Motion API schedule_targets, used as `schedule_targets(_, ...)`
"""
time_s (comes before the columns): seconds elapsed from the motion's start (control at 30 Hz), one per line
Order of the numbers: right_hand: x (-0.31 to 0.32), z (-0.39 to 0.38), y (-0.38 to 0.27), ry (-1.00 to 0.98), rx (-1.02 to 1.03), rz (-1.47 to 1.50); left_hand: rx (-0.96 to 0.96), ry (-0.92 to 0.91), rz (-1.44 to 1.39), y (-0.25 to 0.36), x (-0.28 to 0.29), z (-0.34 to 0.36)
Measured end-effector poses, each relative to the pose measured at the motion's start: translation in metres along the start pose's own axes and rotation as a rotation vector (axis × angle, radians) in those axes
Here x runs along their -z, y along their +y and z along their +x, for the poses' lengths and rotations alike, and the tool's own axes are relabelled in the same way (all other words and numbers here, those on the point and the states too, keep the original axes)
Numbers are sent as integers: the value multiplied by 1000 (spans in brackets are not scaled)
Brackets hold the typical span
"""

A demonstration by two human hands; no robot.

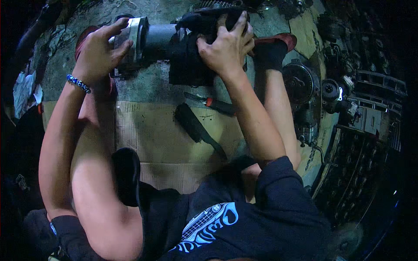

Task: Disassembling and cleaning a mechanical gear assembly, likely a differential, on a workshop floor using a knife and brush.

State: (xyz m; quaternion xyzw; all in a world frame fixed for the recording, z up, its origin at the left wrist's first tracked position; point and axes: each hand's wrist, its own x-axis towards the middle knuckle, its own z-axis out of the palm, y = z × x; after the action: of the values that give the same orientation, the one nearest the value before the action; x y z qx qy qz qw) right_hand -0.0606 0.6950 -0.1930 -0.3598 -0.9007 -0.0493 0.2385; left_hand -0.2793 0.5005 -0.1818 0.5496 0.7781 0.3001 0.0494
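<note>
Curved over the silver metal end (pixel 136 38) of a thick grey cylindrical machine part (pixel 159 40), your left hand (pixel 98 50) holds it, while your spread right hand (pixel 226 50) presses a bunched black cloth (pixel 188 63) onto its other end, the part lying sideways between your red-shod feet (pixel 285 41). Wiping seems under way, but with the right end covered, you cannot tell how much remains. A long black brush (pixel 194 127) lies unheld on brown cardboard (pixel 139 130), beside an orange-collared, black-handled bladed tool (pixel 221 106).

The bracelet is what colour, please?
The bracelet is blue, white and dark, seen best in the head view.
</note>
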Motion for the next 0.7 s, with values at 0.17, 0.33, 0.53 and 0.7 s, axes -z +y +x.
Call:
schedule_targets(0.17,22,-2,0,-110,60,-51,-25,18,22,0,2,-2)
schedule_targets(0.33,10,-3,-19,-165,56,-173,18,-7,56,3,1,-5)
schedule_targets(0.53,5,-8,-5,-93,43,-54,-21,-2,-19,10,12,-13)
schedule_targets(0.7,28,-51,-3,-195,62,-69,-19,-10,-67,14,24,-27)
